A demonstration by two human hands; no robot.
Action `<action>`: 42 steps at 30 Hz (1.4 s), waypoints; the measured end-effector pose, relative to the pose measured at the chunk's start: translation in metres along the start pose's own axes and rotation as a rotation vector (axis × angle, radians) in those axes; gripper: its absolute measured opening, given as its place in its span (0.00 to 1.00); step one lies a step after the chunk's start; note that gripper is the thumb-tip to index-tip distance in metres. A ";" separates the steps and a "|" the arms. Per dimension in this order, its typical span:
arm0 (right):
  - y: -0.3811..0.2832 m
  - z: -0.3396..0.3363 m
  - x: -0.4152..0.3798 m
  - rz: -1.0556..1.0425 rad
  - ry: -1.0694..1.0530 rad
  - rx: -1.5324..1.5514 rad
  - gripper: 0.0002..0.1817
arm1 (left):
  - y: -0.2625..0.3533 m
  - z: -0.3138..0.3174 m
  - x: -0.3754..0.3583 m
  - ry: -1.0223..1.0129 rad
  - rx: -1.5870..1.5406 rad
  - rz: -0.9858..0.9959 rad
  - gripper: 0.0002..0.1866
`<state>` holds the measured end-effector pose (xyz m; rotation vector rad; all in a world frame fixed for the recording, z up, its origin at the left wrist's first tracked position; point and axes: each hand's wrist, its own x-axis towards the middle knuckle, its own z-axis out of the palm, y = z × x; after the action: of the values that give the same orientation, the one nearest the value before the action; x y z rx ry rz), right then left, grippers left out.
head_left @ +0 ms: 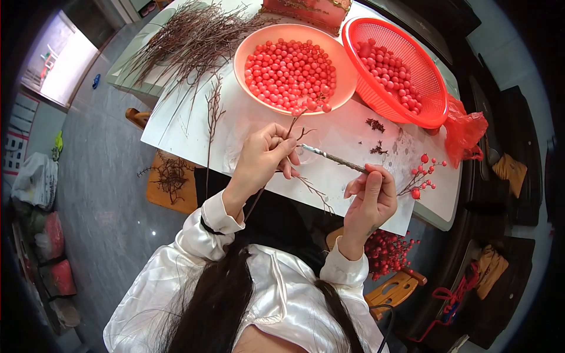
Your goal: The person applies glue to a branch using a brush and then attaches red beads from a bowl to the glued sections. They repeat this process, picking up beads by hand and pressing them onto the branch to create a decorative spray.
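My left hand (pixel 268 154) is closed round a brown twig branch (pixel 292 125), which slants up with a few red berries (pixel 306 109) at its upper end, overlapping the bowl's front rim. Bare side twigs (pixel 315 191) hang below that hand. Between the thumb and fingers of my right hand (pixel 374 203) is a thin dark stick (pixel 344 163) with a whitish coated tip. Its tip points left, right at the branch beside my left fingers. Just beyond the right hand lies a finished-looking berry sprig (pixel 422 179).
A pink bowl (pixel 239 65) of red berries and a red mesh basket (pixel 432 70) with larger berries stand behind the hands. Bare twigs (pixel 182 41) are heaped at the back left. Berry sprigs (pixel 385 253) and tangled twigs (pixel 170 178) rest on chairs. A red plastic bag (pixel 464 130) lies right.
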<state>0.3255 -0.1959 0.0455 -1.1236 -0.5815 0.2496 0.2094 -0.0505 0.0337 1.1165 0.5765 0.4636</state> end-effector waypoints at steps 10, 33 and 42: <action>0.007 -0.001 0.004 -0.011 -0.001 -0.111 0.08 | -0.003 -0.002 0.001 0.032 -0.015 0.063 0.06; -0.012 0.033 0.085 -0.348 -0.349 -0.848 0.10 | 0.022 -0.022 -0.034 0.104 -0.100 0.144 0.06; 0.087 0.078 0.158 -0.195 -1.080 -1.373 0.06 | 0.028 -0.017 -0.036 0.053 -0.081 0.192 0.06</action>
<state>0.4213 -0.0240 0.0402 -2.2079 -1.9950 0.2716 0.1695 -0.0500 0.0611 1.0894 0.4947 0.6784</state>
